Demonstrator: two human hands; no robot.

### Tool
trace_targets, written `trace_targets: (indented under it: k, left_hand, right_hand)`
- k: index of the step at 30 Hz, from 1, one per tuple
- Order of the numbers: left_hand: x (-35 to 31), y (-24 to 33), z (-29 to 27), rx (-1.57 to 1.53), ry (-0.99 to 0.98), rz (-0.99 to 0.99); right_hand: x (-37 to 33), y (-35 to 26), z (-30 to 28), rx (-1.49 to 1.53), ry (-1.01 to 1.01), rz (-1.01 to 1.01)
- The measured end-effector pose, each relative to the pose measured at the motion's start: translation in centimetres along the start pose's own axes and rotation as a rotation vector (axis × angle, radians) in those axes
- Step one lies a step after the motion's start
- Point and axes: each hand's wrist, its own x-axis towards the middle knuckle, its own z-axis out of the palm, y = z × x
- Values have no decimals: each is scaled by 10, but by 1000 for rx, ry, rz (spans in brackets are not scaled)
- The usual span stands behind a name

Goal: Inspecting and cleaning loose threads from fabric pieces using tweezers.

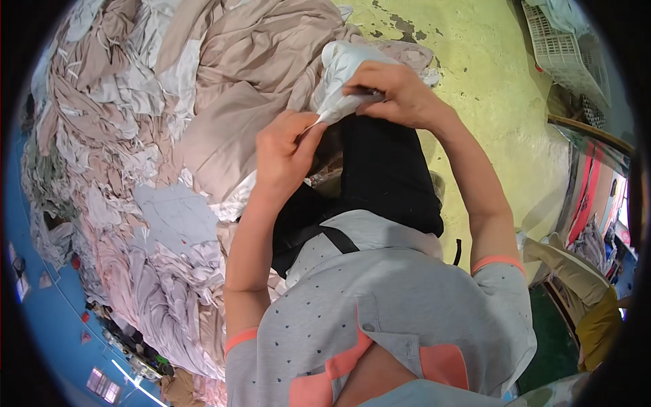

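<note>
A piece of white fabric [342, 62] is stretched between my two hands above my black-trousered lap. My left hand [283, 154] pinches its edge between thumb and fingers. Curled over the same fabric on the right, my right hand [405, 96] grips it with bent fingers and thumb. Large beige fabric [268, 57] lies just beyond and to the left, touching the white piece. Whether the two are sewn together I cannot tell. The fingertips of my right hand are partly hidden in the folds.
A big heap of pink, white and grey fabric [152, 285] fills the left side. At the far right, a white plastic basket [553, 47] stands on the worn yellow floor [485, 74]. Khaki fabric [573, 271] hangs near my right elbow.
</note>
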Motion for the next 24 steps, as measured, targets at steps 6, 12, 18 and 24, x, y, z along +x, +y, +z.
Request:
trace_targets:
  k: [6,12,18,24]
  left_hand:
    - [3,10,-67,82,172,76]
    - [-15,-10,-128,-508,349,-394]
    - [-35,-46,-163,-669,359,-510]
    - [-56,-65,-197,-613,380,-532]
  right_hand:
    - [-6,28,-21,195,-90,166]
    - [-22,54,-23,399,-53,317]
    - [-2,40,-39,422,-47,270]
    - [13,41,-74,184,-123,243]
